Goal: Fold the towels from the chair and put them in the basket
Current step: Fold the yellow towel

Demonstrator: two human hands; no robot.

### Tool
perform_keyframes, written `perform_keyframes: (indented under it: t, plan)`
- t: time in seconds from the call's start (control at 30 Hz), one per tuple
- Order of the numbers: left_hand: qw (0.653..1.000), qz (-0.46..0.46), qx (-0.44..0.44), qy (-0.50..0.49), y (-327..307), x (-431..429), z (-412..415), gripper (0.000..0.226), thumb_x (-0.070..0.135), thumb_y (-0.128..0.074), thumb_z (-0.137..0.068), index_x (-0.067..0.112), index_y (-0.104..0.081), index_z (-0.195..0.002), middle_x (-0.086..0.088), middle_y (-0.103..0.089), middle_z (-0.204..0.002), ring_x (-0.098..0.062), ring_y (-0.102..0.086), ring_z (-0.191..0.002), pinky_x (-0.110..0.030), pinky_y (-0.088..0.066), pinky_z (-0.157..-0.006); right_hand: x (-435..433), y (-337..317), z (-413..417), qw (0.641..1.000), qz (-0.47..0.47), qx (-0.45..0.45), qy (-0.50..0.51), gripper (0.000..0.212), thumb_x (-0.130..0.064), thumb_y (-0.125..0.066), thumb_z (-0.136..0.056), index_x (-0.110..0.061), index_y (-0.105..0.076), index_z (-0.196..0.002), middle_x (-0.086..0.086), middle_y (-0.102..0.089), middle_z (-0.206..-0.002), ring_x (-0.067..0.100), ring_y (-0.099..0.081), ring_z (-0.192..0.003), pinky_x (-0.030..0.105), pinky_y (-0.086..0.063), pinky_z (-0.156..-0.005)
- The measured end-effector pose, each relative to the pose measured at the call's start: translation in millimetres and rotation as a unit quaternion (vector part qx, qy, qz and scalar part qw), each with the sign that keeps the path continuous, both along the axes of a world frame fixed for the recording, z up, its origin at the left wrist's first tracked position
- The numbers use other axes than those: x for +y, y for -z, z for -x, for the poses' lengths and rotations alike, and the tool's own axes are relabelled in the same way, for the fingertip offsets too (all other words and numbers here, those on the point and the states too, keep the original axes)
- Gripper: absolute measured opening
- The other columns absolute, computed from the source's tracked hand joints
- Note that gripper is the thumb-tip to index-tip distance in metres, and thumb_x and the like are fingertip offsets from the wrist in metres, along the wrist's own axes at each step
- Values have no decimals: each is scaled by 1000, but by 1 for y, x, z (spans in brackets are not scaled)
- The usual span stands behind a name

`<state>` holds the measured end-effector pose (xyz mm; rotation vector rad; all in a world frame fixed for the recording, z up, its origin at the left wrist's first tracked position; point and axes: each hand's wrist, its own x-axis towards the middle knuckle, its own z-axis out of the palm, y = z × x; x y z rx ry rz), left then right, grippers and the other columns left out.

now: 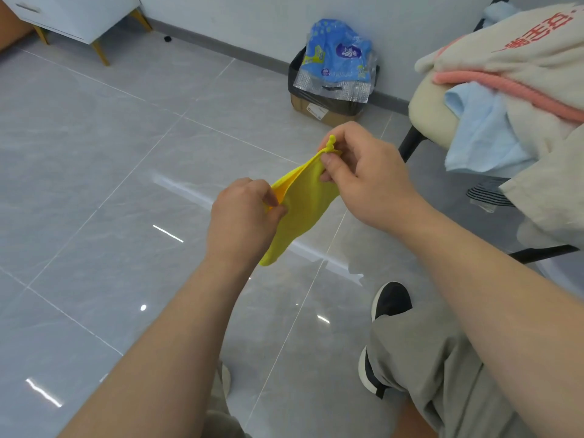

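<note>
Above the floor (94, 159), we're pinching a doubled yellow towel (303, 200) by its top edge, left grip (243, 216) and right grip (363, 175) both clamped on it, loaded chair (425, 112) nearby.

Both bare forearms reach forward, the hands close together above the floor. The left hand (243, 216) pinches one end of a towel (305, 200) between thumb and curled fingers. The right hand (363, 175), farther forward, pinches the other end the same way.
</note>
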<state>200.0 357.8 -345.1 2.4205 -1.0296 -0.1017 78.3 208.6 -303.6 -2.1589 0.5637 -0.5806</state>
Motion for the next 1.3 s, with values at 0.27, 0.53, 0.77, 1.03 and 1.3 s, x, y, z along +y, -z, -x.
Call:
perform_keyframes:
  t: [0.27, 0.53, 0.77, 1.03, 1.3]
  plan:
    - [997, 67, -34, -7, -5, -2, 6, 22, 25, -75, -83, 15, -58, -73, 1, -52, -73, -19, -47, -68, -30, -32, -60, -6, 0, -2, 999, 15, 2, 44, 2, -19, -52, -100, -19, -54, -100, 2, -67, -91, 16, -69, -84, 41, -56, -76]
    - [996, 48, -41, 68, 3, 2, 6, 31, -16, -48, -61, 13, -49, -73, -6, -55, -100, -31, -50, -73, -34, -42, -57, -10, 1, -2, 997, 24, -7, 75, 5, -22, -51, -100, -19, -55, -102, 2, -68, -92, 21, -68, -87, 44, -54, -77]
    - [987, -147, -9, 66, 23, 7, -7, 39, -6, -56, -80, 17, -75, -106, -8, -60, -107, -32, -55, -102, -31, -40, -73, -13, 3, -3, 995, 12, -33, 97, 5, -22, -50, -99, -21, -53, -103, 3, -65, -93, 23, -67, -86, 47, -56, -77]
    - [955, -291, 42, 37, 35, 17, -15, 52, -2, -48, -87, 29, -67, -124, -9, -58, -116, -32, -60, -105, -34, -46, -77, -16, 2, -1, 993, -2, -46, 110, 2, -19, -52, -101, -20, -53, -102, 1, -65, -95, 14, -69, -79, 36, -58, -74]
    - [942, -323, 83, 32, 38, 23, -12, 52, -4, -44, -87, 27, -70, -119, -10, -60, -115, -33, -63, -99, -31, -45, -73, -18, 4, -1, 991, -8, -30, 127, 9, -20, -51, -101, -13, -55, -104, 3, -65, -94, 15, -68, -77, 42, -56, -74]
